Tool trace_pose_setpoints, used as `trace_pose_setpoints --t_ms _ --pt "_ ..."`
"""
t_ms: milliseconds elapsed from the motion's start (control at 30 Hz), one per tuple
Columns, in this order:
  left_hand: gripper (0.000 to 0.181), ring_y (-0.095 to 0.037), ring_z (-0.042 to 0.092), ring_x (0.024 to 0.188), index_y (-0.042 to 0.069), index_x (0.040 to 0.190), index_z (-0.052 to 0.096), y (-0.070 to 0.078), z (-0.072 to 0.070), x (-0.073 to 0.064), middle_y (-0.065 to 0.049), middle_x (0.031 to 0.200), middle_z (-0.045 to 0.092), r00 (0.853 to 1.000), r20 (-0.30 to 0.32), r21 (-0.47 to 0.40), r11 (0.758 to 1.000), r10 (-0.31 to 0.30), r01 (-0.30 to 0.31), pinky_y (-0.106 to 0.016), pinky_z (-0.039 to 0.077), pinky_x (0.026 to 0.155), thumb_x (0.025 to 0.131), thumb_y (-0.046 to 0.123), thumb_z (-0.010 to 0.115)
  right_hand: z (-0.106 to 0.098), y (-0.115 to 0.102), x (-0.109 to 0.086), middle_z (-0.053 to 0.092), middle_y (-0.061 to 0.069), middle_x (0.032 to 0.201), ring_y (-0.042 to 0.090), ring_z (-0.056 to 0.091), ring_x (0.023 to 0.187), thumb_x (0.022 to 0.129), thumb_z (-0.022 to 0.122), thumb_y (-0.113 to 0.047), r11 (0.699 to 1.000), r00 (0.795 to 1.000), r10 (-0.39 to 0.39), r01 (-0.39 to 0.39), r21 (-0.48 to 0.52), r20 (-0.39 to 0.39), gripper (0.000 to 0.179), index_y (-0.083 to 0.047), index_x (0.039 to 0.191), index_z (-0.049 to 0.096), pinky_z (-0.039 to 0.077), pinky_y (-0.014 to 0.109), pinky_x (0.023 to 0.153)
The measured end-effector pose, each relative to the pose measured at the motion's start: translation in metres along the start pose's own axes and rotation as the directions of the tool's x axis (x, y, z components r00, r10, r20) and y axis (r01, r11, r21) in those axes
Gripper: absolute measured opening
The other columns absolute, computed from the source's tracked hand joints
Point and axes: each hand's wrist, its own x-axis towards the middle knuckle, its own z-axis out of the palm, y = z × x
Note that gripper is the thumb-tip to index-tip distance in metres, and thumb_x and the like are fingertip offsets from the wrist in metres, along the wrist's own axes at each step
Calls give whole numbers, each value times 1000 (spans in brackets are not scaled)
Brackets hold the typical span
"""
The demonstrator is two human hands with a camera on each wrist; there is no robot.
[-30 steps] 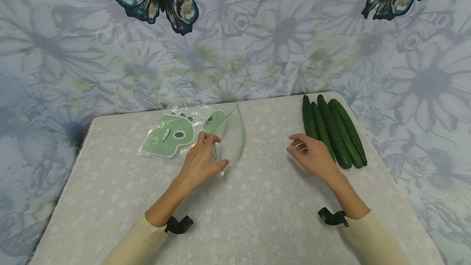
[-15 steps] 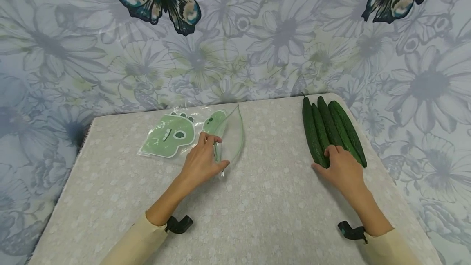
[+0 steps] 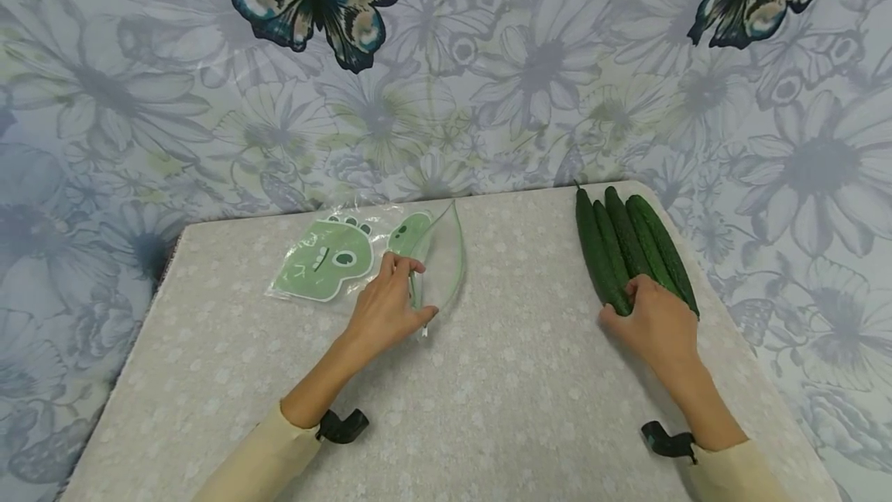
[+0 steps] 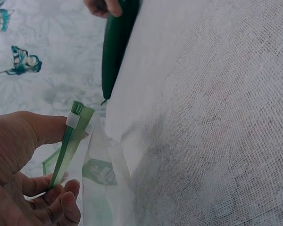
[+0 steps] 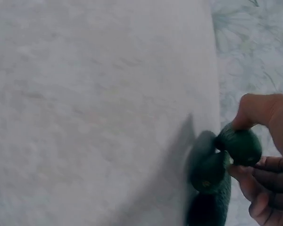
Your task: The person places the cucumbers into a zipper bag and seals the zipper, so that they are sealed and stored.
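Note:
A clear zip bag (image 3: 322,258) with a green cartoon print lies at the left of the table, its green-edged mouth spread apart. My left hand (image 3: 390,300) holds the bag at this mouth. In the left wrist view the thumb sits by the white slider (image 4: 72,120), and fingers touch the lower end of the green zip strip (image 4: 68,146). On the right, several dark green cucumbers lie side by side. My right hand (image 3: 658,328) pinches the near end of the leftmost cucumber (image 3: 598,250); in the right wrist view thumb and fingers grip its rounded end (image 5: 245,147).
The table (image 3: 509,378) has a pale patterned cloth. Between the bag and the cucumbers lies a stretch of bare cloth. A floral wall covering (image 3: 516,130) with butterflies stands right behind the table's back edge.
The right hand has moved right and nearer from beside the cucumbers to the near end of the leftmost one, and now grips it. The left hand and bag have stayed in place.

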Motion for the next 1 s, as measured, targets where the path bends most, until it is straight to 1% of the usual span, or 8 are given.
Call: trace_pose_setpoints --t_ms 100,200,367,467,600,767,900,1000 --pt "67 -17 54 70 14 136 60 0 0 -1 -11 130 50 1000 -1 7 1000 0 0 -31 46 60 82 36 93 -8 6 2 73 22 90 20 53 55 94 77 -34 993 1000 10 -7 116 -22 42 -1 116 64 37 33 48" --pt "66 -17 55 70 14 135 60 0 0 -1 -11 130 50 1000 -5 11 1000 -2 2 -31 46 60 82 36 93 -12 14 4 71 24 107 15 58 69 102 71 -33 971 998 31 -18 238 -48 45 -2 133 60 43 29 58" --pt "66 -17 55 69 14 135 60 -1 0 -2 -11 129 49 1000 -10 2 1000 -1 1 -31 46 60 82 35 93 -14 27 8 74 20 110 -8 62 78 111 57 -35 916 989 97 -47 399 -107 49 -7 152 55 48 16 64" --pt "66 -17 54 69 14 135 60 -1 1 -2 -10 128 49 1000 -8 -3 1000 -1 1 -31 45 60 82 34 93 -13 33 10 75 2 103 -19 63 83 114 51 -35 876 979 158 -80 476 -126 47 -9 153 56 48 9 67" --pt "67 -16 54 70 14 136 59 0 1 -2 -10 128 49 1000 -9 -1 1000 5 -5 -31 45 60 82 35 93 -13 39 12 65 -27 97 -21 63 86 116 46 -35 833 961 248 -146 534 -125 46 -10 154 54 45 9 67" --pt "67 -16 54 70 14 135 60 1 1 -1 -10 129 49 1000 -10 0 1000 8 -8 -30 46 60 82 34 94 -11 43 14 61 -31 95 -18 64 87 116 45 -36 793 939 319 -191 579 -126 45 -12 153 55 43 12 66" --pt "67 -16 55 70 14 136 60 2 0 -1 -10 129 49 1000 -6 0 1000 4 -4 -30 46 59 82 34 94 -9 43 15 64 -25 99 -14 66 87 116 48 -30 747 930 310 -108 656 -199 41 -6 148 59 50 7 78" --pt "67 -15 55 71 15 136 60 2 0 -1 -9 130 49 1000 -5 1 1000 4 -4 -30 45 59 82 35 94 -12 41 17 70 -16 101 -6 70 85 114 51 -20 653 921 285 17 757 -267 37 3 142 61 56 9 86"
